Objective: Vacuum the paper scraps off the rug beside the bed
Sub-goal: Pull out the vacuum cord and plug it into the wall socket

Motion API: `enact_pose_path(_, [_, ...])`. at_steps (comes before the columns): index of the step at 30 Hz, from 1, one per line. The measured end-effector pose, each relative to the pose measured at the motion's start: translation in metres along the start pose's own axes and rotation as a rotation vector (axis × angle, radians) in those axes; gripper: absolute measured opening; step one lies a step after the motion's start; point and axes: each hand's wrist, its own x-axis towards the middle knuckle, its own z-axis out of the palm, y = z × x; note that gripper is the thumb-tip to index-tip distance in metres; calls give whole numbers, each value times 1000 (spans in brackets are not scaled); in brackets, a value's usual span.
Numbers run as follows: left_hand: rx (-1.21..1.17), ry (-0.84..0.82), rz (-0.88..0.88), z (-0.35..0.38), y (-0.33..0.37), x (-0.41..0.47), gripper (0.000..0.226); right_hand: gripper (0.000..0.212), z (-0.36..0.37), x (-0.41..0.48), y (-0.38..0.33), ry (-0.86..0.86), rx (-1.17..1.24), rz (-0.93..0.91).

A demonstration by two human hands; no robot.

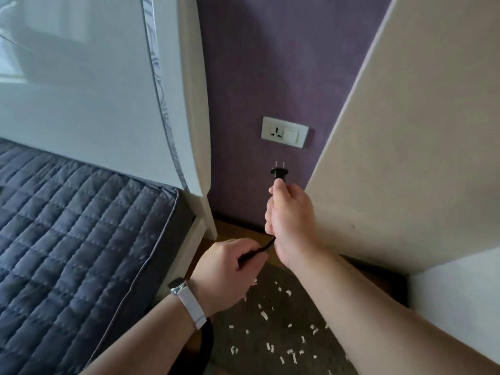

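Head view: small white paper scraps (263,316) dot the dark rug (297,309).

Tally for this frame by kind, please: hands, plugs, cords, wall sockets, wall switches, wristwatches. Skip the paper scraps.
hands: 2, left hand and right hand
plug: 1
cord: 1
wall socket: 1
wall switch: 1
wristwatch: 1
total: 7
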Motion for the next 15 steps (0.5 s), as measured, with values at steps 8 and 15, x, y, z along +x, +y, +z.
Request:
enact_pose_path(8, [-42,-39,-45,-9,-68,118,20,30,50,133,-4,159,-75,21])
enact_pose_path(15, [122,-41,12,6,-108,174,23,31,54,206,27,232,-140,-33])
